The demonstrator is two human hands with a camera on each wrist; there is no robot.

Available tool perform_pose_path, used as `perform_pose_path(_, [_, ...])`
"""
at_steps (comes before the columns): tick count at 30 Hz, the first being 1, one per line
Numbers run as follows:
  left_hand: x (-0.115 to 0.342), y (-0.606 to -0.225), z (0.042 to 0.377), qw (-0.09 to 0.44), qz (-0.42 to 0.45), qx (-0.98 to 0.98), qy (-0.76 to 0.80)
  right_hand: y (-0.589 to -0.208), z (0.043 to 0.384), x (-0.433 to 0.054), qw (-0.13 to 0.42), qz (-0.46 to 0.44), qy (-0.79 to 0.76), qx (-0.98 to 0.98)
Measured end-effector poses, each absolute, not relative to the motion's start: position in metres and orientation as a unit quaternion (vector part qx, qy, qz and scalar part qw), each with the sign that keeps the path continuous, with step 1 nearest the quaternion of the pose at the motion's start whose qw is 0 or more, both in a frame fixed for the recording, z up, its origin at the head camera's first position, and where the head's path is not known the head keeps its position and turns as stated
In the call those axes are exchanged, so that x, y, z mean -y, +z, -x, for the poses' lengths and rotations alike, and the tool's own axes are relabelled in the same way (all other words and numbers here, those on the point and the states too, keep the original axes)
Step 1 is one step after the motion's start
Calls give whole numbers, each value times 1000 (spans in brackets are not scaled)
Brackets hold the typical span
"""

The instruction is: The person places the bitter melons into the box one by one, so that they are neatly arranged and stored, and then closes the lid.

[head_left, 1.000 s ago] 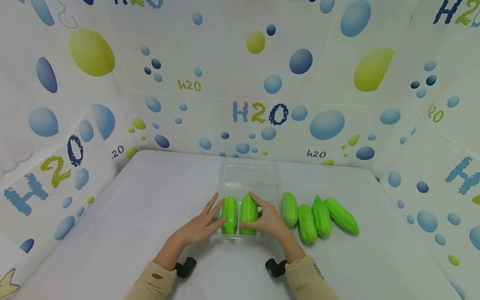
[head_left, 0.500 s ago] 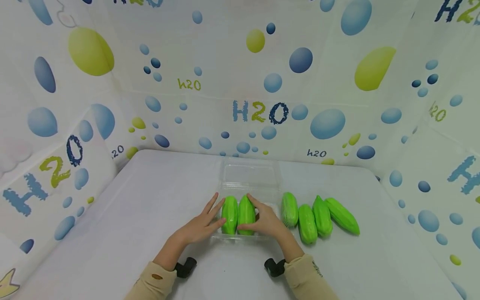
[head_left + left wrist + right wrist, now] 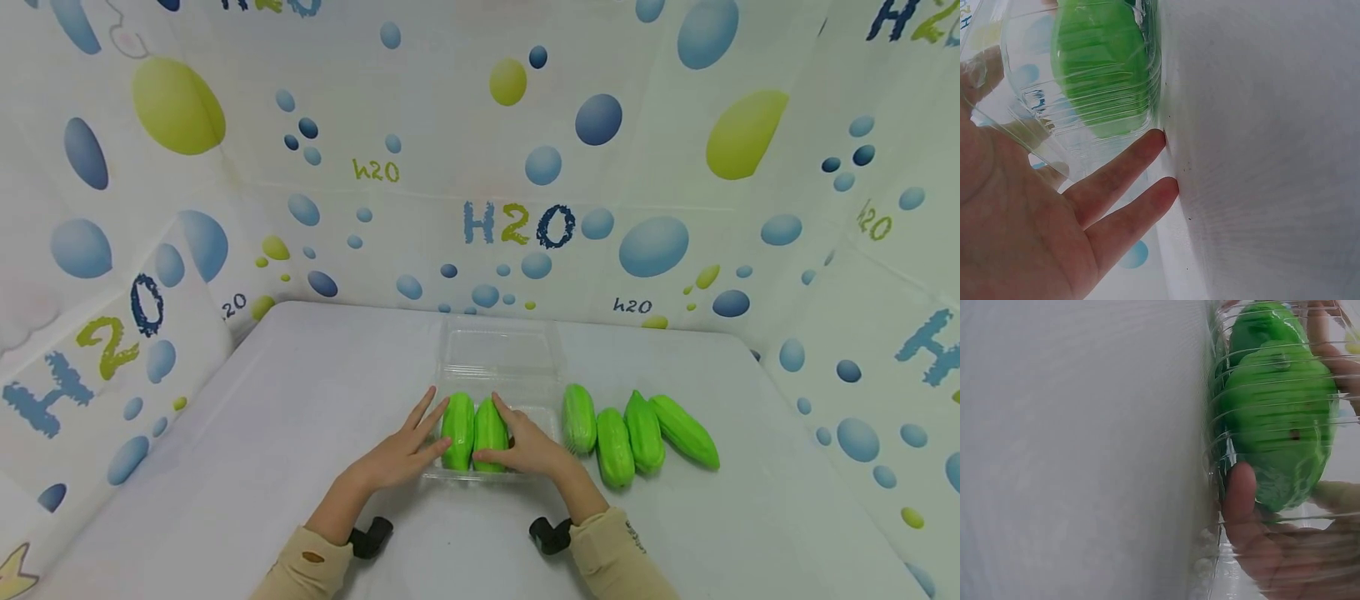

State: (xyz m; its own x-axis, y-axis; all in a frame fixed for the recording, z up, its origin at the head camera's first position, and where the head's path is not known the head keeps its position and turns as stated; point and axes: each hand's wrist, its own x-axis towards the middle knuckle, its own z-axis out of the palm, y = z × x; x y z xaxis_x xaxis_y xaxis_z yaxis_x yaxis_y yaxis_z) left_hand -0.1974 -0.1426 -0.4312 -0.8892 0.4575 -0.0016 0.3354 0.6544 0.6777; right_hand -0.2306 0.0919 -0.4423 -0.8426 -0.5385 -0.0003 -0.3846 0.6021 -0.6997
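Observation:
A clear plastic clamshell box [image 3: 537, 408] lies with its lid [image 3: 498, 350] folded back. Two bright green, cucumber-shaped vegetables sit side by side in its left part: the left one [image 3: 456, 429] and the right one [image 3: 487, 429]. My right hand [image 3: 534, 443] reaches into the box and grips the right vegetable, index finger at its far end and thumb across its near part. Fingers spread and straight, my left hand [image 3: 397, 457] rests against the box's left side, thumb over the left vegetable. In the left wrist view, two fingertips [image 3: 1165, 187] touch the tabletop outside the box wall.
Several more green vegetables lie on the white table [image 3: 300, 375] right of the box: one close to its wall [image 3: 579, 417], others [image 3: 615, 450] further right, the last one slanted [image 3: 684, 432]. A patterned curtain [image 3: 420, 108] stands behind and at both sides.
My right hand has shifted the right vegetable leftward, narrowing the gap until it lies right beside the left one. My left hand has stayed in place.

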Motion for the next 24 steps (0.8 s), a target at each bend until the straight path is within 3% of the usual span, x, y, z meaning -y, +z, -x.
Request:
perform_pose_path(12, [142,-430,197,83,-218,-906,353,-439,226,-91,109,219,-352,-903])
perform_pose_path(24, [143,-433,198,85,-213,-906,355,-438,226,-91,73,206,-333,-917])
